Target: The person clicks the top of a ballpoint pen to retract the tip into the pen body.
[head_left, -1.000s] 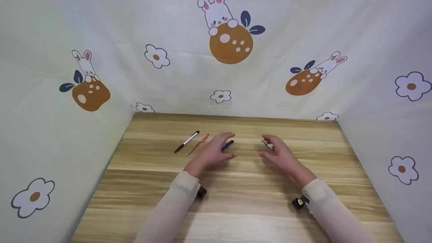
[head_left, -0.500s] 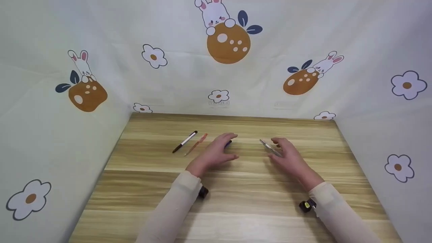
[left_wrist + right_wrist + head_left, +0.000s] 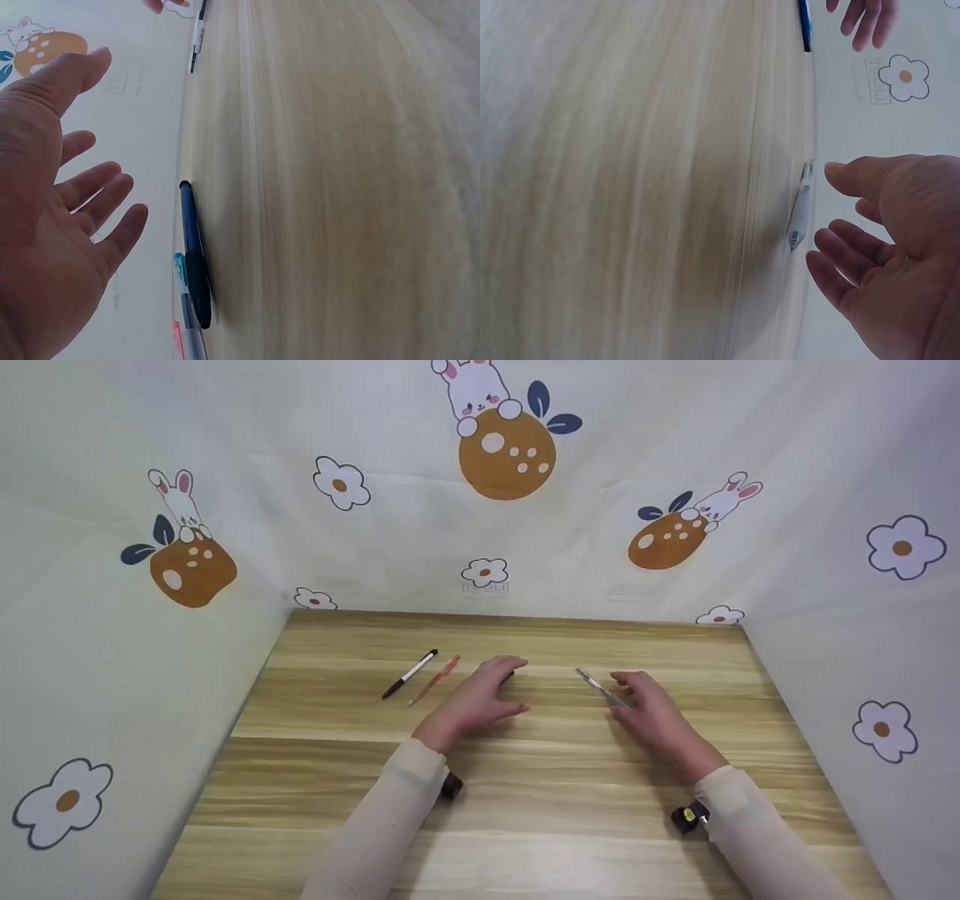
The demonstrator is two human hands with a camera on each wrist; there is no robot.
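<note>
My left hand (image 3: 480,694) hovers over the pens left of centre, fingers relaxed and apart. Beneath it lies a dark blue pen (image 3: 193,251), mostly covered in the head view. Beside that pen, the left wrist view shows a clear pen with a teal part (image 3: 187,300). My right hand (image 3: 656,712) is spread just right of a slim clear pen (image 3: 594,684) and holds nothing. In the right wrist view the clear pen (image 3: 801,206) lies on the wood, apart from the thumb and fingers.
An orange pen (image 3: 435,681) and a white pen with dark ends (image 3: 410,673) lie side by side, left of my left hand. The wooden tabletop (image 3: 540,795) is enclosed by pale printed cloth (image 3: 570,547) at the back and sides.
My right hand has drawn back to the right, uncovering more of the clear pen, which stays on the table. The left hand has shifted slightly and covers more of the blue pen.
</note>
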